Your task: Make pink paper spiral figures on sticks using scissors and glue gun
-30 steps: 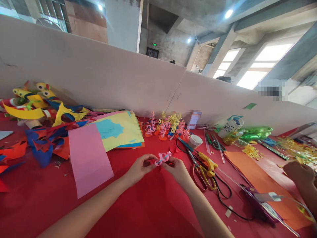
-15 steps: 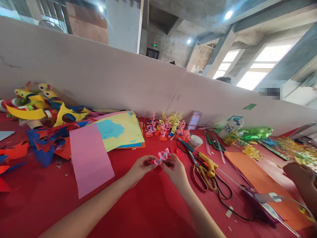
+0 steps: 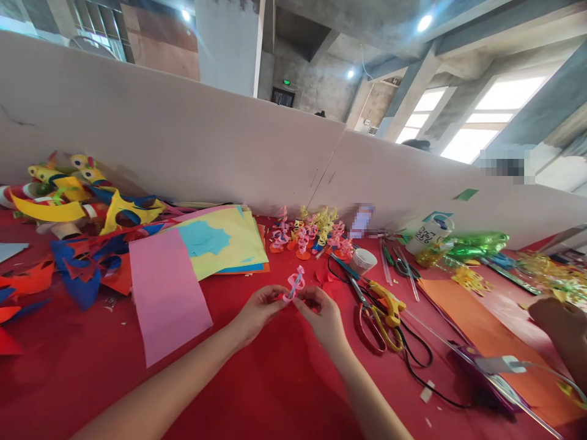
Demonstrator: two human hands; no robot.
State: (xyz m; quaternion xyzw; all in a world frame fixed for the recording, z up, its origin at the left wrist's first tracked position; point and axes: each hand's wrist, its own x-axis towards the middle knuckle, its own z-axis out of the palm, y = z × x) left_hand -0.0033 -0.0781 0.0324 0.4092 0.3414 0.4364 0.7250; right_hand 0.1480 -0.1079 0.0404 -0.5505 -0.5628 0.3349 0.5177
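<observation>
A pink paper spiral (image 3: 297,280) wound around a thin blue stem stands nearly upright between my fingertips, above the red table. My left hand (image 3: 265,310) pinches its lower end from the left. On the other side, my right hand (image 3: 321,311) pinches the same base between thumb and fingers. Just beyond, a cluster of similar pink and yellow paper spirals (image 3: 316,231) stands by the white partition. To the right of my right hand lie scissors (image 3: 367,311) and a yellow glue gun (image 3: 389,302).
Left of my hands lie a pink paper sheet (image 3: 169,299) and yellow sheets (image 3: 229,241). Orange paper (image 3: 481,336) lies at right, near a purple power strip (image 3: 486,382) and cable. A paper cup (image 3: 364,260) stands behind the scissors. Another person's hand (image 3: 559,324) is at far right.
The pink spiral has turned from leaning right to nearly upright. My right hand has shifted slightly left and down to the spiral's base, close to my left fingertips.
</observation>
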